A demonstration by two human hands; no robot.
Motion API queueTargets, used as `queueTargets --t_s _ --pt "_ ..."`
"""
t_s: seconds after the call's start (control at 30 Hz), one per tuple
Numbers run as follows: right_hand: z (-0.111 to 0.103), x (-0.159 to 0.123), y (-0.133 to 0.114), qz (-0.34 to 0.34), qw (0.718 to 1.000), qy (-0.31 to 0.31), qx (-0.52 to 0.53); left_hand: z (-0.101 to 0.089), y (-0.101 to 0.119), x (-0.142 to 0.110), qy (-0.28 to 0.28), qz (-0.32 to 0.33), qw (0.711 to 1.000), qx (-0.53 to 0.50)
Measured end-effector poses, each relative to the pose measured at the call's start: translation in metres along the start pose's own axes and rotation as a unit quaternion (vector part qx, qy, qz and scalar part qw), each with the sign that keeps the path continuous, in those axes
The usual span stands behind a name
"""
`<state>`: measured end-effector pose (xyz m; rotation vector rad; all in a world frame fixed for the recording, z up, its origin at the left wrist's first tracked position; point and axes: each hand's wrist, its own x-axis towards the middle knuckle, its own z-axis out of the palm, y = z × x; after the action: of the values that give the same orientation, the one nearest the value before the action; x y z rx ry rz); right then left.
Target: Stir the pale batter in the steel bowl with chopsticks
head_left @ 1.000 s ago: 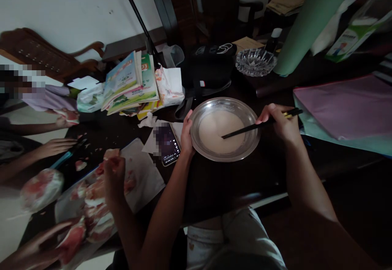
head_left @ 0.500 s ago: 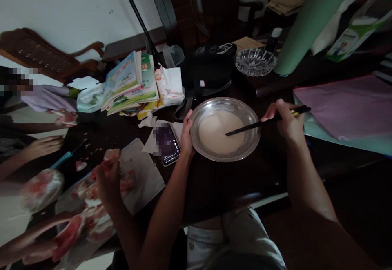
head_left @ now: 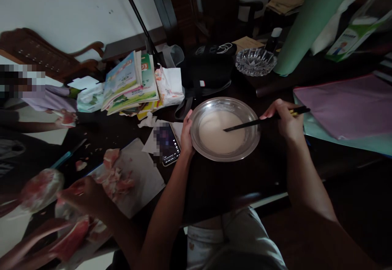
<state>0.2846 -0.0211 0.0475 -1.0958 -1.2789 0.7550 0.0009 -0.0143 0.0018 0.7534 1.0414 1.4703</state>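
A round metal bowl point(head_left: 225, 157) sits on the dark table in front of me, with a pale, milky batter point(head_left: 220, 141) in it. My left hand point(head_left: 186, 135) grips the bowl by its left rim. Dark chopsticks point(head_left: 252, 123) are held in my right hand point(head_left: 286, 119) over the right rim. Their tips dip into the batter near its middle, and their gold-banded ends stick out behind the hand. Just left of my left hand a phone point(head_left: 168, 145) with a lit screen lies on white paper.
At left, other people's hands point(head_left: 88, 196) handle pomelo pieces point(head_left: 118, 182) on a white board point(head_left: 147, 180); a blue-handled knife point(head_left: 63, 159) lies near. Books point(head_left: 131, 86), a tissue pack point(head_left: 170, 86), a black bag point(head_left: 211, 68) and a glass ashtray point(head_left: 255, 62) stand behind the bowl. A purple folder point(head_left: 349, 106) lies right.
The chopstick tips have shifted slightly left and up in the batter. The bowl and my left hand stay put. A co-worker's hand has moved left and down over the pomelo.
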Motion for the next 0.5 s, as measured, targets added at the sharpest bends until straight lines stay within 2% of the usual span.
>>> queueTargets --t_s 0.07,0.2,0.27,0.33,0.5 --pt "-0.002 -0.001 0.000 0.008 1.000 -0.020 0.019 0.000 0.000 0.000 -0.002 0.000 1.000 -0.001" --pt "0.004 -0.004 -0.006 0.044 0.990 -0.134 -0.008 0.001 0.001 -0.001 0.002 -0.002 1.000 0.001" --pt "0.008 -0.004 -0.007 0.037 0.986 -0.160 -0.018 0.001 0.001 -0.001 0.002 -0.003 1.000 0.004" --pt "0.010 -0.004 -0.007 0.023 0.989 -0.146 -0.021 0.001 0.001 0.000 0.000 -0.003 1.000 0.002" --pt "0.001 -0.001 -0.002 0.012 0.999 -0.020 -0.030 0.000 0.000 0.000 0.001 -0.004 1.000 -0.001"
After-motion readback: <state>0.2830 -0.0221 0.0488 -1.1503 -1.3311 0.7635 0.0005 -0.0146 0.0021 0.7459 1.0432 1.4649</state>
